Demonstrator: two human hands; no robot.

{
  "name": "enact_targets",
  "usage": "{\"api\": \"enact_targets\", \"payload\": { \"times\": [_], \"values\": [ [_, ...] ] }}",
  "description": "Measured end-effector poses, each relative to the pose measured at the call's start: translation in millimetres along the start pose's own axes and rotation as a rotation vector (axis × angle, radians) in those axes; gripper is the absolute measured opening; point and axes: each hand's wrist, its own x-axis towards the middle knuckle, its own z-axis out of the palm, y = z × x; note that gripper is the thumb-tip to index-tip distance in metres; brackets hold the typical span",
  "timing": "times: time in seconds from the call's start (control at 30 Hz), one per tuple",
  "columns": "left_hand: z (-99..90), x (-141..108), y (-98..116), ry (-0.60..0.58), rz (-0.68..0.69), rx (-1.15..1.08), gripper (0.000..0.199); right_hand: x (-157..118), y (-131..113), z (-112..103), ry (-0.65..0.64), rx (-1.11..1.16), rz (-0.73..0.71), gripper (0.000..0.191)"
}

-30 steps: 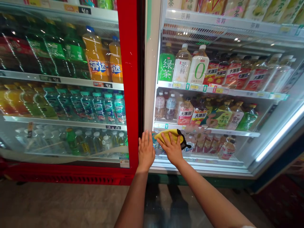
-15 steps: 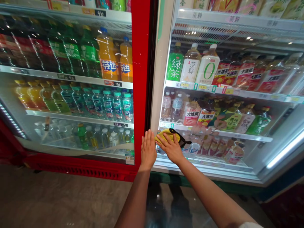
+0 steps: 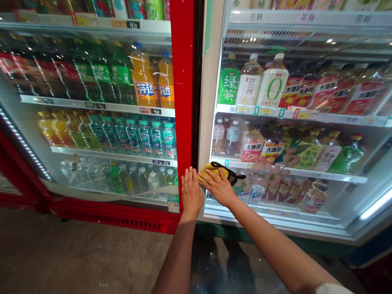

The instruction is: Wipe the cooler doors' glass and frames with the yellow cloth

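Observation:
With its fingers stretched out, my left hand (image 3: 192, 192) lies flat at the seam between the red cooler and the white-framed one. Just right of it, my right hand (image 3: 219, 187) presses a yellow cleaning cloth (image 3: 208, 170) with dark edging against the white frame and glass. The cloth's dark corner sticks out to the right of the fingers, and part of it is hidden under the palm. Behind the cloth, the glass door (image 3: 294, 141) shows shelves of tea bottles, with a flower pattern over the lower part.
On the left stands a red cooler (image 3: 185, 102) holding cola, orange soda and teal-capped bottles. A white frame (image 3: 208, 94) borders the right cooler. Below lies a shiny brown floor (image 3: 122, 255). A green base strip (image 3: 239, 234) runs under the right cooler.
My view has shifted a little, so the shelves appear lower and farther right. My right hand and the cloth have edged slightly left along the frame. The left hand stays at the seam.

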Motion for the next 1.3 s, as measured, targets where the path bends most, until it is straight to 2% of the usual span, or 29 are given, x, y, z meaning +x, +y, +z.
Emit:
{"api": "enact_targets", "payload": {
  "times": [0.1,0.17,0.3,0.37,0.57,0.67,0.8,0.87,0.97,1.03,1.1,1.2,1.3],
  "values": [
    [-5.1,8,0,0.029,-0.008,-0.004,0.081,25,7,-15,0.030,-0.014,0.108,0.053],
    [-7.8,12,1,0.048,-0.012,-0.007,0.081,31,8,-18,0.045,-0.024,0.138,0.054],
    [-10.6,17,4,0.068,0.000,-0.016,0.078,24,6,-12,0.040,-0.019,-0.005,0.054],
    [-11.4,19,5,0.075,0.001,-0.022,0.078,28,10,-16,0.038,-0.011,-0.051,0.053],
    [-13.0,27,9,0.102,-0.007,-0.022,0.083,60,27,-52,0.085,-0.037,0.152,0.060],
    [-12.1,30,10,0.100,-0.021,-0.022,0.083,49,20,-44,0.085,-0.051,0.162,0.060],
    [-10.3,31,11,0.099,-0.027,-0.020,0.080,44,16,-29,0.104,-0.056,0.071,0.056],
    [-9.8,32,12,0.094,-0.026,-0.019,0.081,53,24,-35,0.108,-0.048,0.080,0.059],
    [-9.3,34,13,0.086,-0.027,-0.020,0.083,61,36,-47,0.136,-0.058,0.181,0.062],
    [-8.8,36,14,0.085,-0.030,-0.026,0.084,52,36,-47,0.154,-0.085,0.243,0.062],
    [-8.3,38,15,0.086,-0.035,-0.024,0.083,32,28,-36,0.156,-0.110,0.262,0.062],
    [-7.5,40,17,0.094,-0.038,-0.017,0.080,9,14,-16,0.127,-0.101,0.173,0.060],
    [-6.3,42,20,0.089,-0.033,-0.032,0.078,12,17,-16,0.103,-0.063,0.116,0.058]
  ]
}}
